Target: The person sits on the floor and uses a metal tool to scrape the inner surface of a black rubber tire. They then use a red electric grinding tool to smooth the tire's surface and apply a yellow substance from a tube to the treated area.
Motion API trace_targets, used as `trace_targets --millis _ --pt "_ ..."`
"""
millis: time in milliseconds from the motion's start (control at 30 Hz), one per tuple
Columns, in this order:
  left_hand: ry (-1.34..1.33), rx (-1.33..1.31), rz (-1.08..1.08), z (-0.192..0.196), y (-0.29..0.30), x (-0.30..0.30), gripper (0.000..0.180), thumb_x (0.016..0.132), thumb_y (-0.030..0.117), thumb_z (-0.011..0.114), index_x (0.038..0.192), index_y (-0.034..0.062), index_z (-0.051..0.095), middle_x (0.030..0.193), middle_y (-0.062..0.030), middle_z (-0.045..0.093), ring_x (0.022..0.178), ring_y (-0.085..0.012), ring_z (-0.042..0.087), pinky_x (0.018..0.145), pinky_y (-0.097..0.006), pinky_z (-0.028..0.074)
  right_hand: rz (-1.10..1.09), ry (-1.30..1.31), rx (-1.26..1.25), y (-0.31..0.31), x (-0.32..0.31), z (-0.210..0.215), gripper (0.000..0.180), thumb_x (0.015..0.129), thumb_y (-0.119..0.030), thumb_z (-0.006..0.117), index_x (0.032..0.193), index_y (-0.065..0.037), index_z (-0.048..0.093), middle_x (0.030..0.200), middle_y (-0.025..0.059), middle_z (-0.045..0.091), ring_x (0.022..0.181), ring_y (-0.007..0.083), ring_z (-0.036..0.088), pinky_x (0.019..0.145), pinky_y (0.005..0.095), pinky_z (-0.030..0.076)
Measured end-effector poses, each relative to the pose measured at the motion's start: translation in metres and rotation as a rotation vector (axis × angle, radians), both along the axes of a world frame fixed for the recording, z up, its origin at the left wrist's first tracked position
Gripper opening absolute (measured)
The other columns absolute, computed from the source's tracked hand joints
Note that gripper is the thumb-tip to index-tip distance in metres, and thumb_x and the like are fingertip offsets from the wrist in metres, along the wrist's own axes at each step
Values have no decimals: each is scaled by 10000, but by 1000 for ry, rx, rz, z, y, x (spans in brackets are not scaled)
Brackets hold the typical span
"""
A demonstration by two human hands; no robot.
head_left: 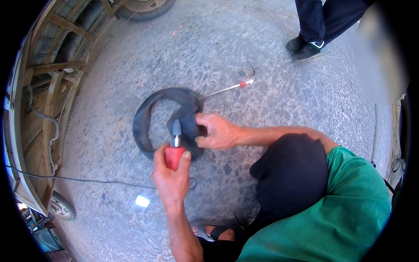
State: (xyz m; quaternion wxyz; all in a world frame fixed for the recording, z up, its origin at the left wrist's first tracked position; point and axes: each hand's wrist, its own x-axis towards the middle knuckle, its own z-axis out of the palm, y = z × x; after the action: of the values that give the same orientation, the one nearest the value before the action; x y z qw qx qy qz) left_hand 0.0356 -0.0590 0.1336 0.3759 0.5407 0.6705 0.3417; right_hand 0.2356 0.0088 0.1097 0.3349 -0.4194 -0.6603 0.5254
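My left hand (171, 183) is closed around the red body of a rotary grinder (174, 158). From its metal collar a grey, bullet-shaped bit (176, 128) points away from me, over a black rubber inner tube (142, 124) lying in a ring on the ground. The bit overlaps the tube in view; whether it touches the rubber I cannot tell. My right hand (220, 132) pinches the tube's right side between thumb and fingers, and the rubber there is folded and bunched. A metal rod with a red part (242, 84) reaches out from beyond the tube.
A black cable (100, 180) runs from the left toward my left hand. Wooden framing (51, 100) stands along the left, with a wheel (63, 206) near its lower end and another wheel (144, 8) at the top. Another person's shoes (307, 49) are at the upper right.
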Motion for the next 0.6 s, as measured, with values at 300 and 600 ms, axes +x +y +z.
trace_targets --millis 300,600 --pt "-31 31 -2 0 -2 9 485 872 166 775 1277 -29 592 1023 -160 683 831 -201 666 697 -319 546 18 173 -125 1 -1 -12 427 788 -32 653 1209 34 628 1128 167 702 1071 217 668 942 347 536" --pt "-4 36 200 0 0 -2 578 819 313 818 1236 -10 581 1057 -256 703 983 -417 700 871 -459 537 -96 190 -293 3 6 -11 503 841 58 568 1343 42 559 1232 77 649 1164 166 614 1028 340 493"
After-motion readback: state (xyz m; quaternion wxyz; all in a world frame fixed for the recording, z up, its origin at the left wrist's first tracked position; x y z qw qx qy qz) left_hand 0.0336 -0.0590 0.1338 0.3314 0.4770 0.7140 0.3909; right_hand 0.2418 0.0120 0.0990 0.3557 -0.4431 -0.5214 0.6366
